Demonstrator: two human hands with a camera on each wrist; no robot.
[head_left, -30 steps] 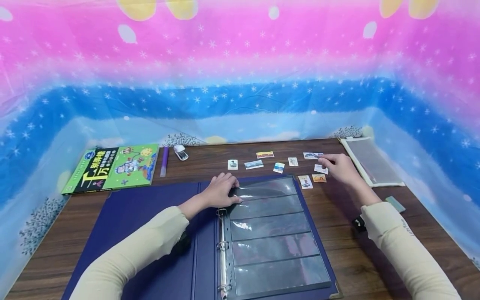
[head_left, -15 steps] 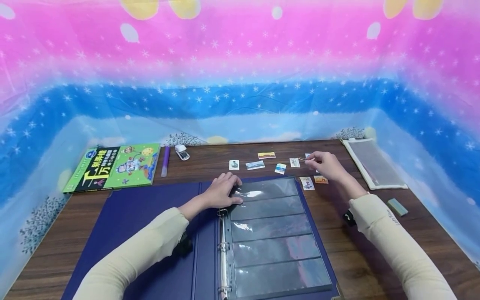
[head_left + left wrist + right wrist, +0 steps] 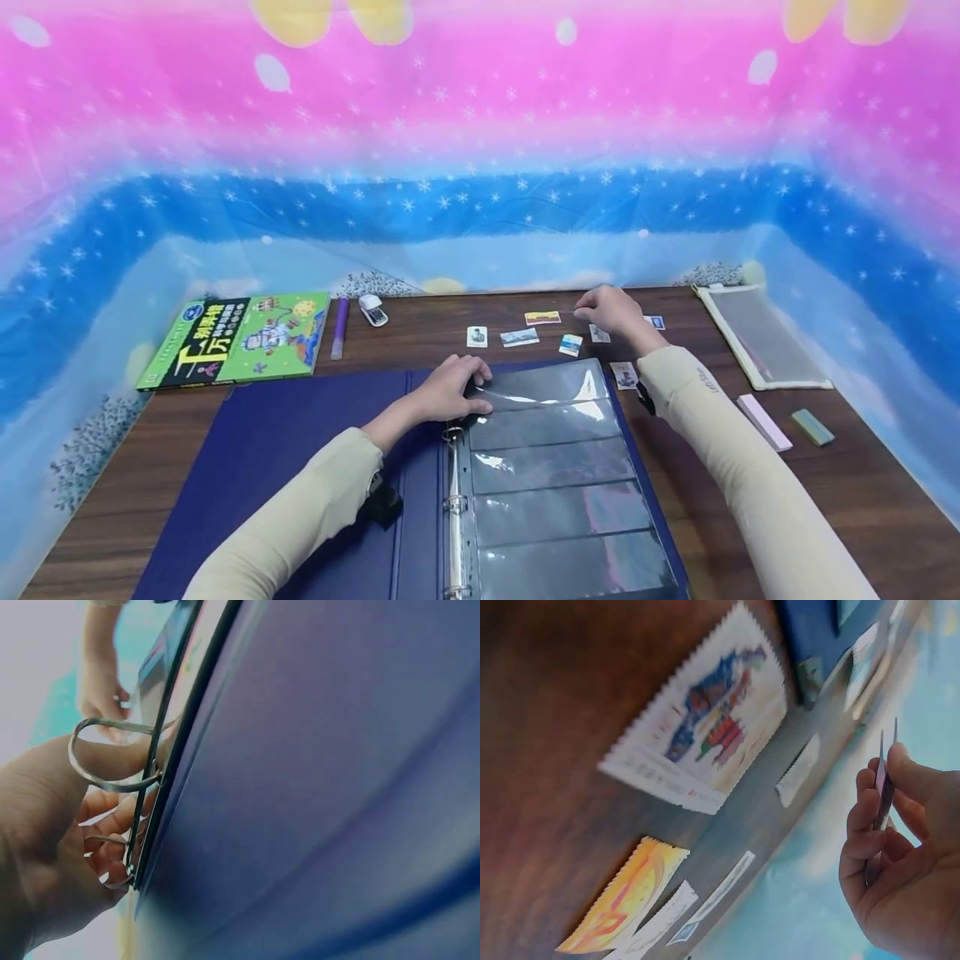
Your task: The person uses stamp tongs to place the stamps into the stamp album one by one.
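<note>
My right hand (image 3: 613, 310) is above the back of the table, near the yellow-and-red stamp (image 3: 542, 317). It pinches tweezers (image 3: 883, 795), whose two tips stand slightly apart with nothing between them in the right wrist view. Below lie several loose stamps, among them one with blue and red figures (image 3: 720, 712) and an orange one (image 3: 626, 900). My left hand (image 3: 450, 390) rests at the upper left corner of the clear-pocket page (image 3: 555, 467) in the open blue ring binder (image 3: 322, 475). Its thumb lies on the page beside the top ring (image 3: 112, 784).
At the left are a green book (image 3: 281, 337), a purple pen (image 3: 341, 329) and a small white-and-grey gadget (image 3: 372, 311). A mesh zip pouch (image 3: 765, 337), a pink bar (image 3: 763, 422) and a green block (image 3: 813, 427) lie at the right. A patterned cloth surrounds the table.
My right hand has moved left with the tweezers, from the right-hand stamps toward the yellow-and-red one. The pink bar has come into sight from under the arm. My left hand stays in place.
</note>
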